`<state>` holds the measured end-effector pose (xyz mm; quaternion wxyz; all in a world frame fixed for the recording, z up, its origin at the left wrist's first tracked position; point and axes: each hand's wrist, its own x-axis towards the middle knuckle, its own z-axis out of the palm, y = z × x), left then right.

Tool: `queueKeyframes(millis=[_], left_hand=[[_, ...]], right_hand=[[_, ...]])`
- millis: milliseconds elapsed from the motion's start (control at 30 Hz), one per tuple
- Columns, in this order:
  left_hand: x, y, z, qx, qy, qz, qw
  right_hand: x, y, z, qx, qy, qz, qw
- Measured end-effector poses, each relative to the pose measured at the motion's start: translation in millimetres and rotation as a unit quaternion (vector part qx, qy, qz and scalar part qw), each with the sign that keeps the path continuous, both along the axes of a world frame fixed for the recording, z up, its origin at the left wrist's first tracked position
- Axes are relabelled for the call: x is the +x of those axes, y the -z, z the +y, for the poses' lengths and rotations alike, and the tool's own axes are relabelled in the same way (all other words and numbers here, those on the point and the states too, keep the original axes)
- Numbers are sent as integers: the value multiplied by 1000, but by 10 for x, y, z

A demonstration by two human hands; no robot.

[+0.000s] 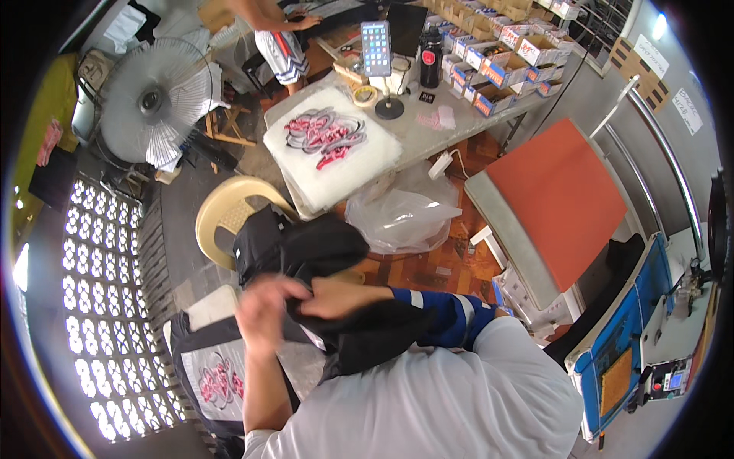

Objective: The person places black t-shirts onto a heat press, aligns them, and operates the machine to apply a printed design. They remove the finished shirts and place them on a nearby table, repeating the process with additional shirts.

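A bunched black garment (367, 329) hangs in front of me, its folds running up toward the yellow plastic chair. My right hand (336, 297), at the end of a blue sleeve with white stripes, is closed on the cloth. My left hand (266, 312) is beside it at the cloth's edge, smeared by motion, so its fingers are unclear. More black cloth (260, 237) lies over the chair (210, 218). At lower left, another black garment (187, 344) lies flat with a clear sheet (215, 375) bearing a pink and grey design.
A stack of printed white sheets (344, 153) sits on the grey table (459, 130) with a phone on a stand (376, 50), a black bottle (430, 61) and tape (365, 96). Nearby are a fan (149, 99), plastic bag (401, 218), red-orange padded board (554, 199) and another person (279, 50).
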<state>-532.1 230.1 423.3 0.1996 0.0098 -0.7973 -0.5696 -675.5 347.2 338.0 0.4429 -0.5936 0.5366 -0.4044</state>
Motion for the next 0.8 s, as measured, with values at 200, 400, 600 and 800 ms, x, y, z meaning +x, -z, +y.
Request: queueKeyframes(millis=[200, 400, 600, 800], left_hand=[[-1170, 875, -237, -47, 470, -233, 850], [-2346, 1322, 553, 208, 588, -143, 768], [-2750, 683, 715, -79, 638, -82, 762], [-2652, 455, 782, -398, 611, -96, 677]], right_hand=[[-79, -654, 398, 110, -41, -170, 978], [-469, -1120, 1550, 210, 17, 26, 977], [386, -1137, 2540, 405, 525, 267, 699], [1013, -842, 2638, 304, 829, 194, 427]])
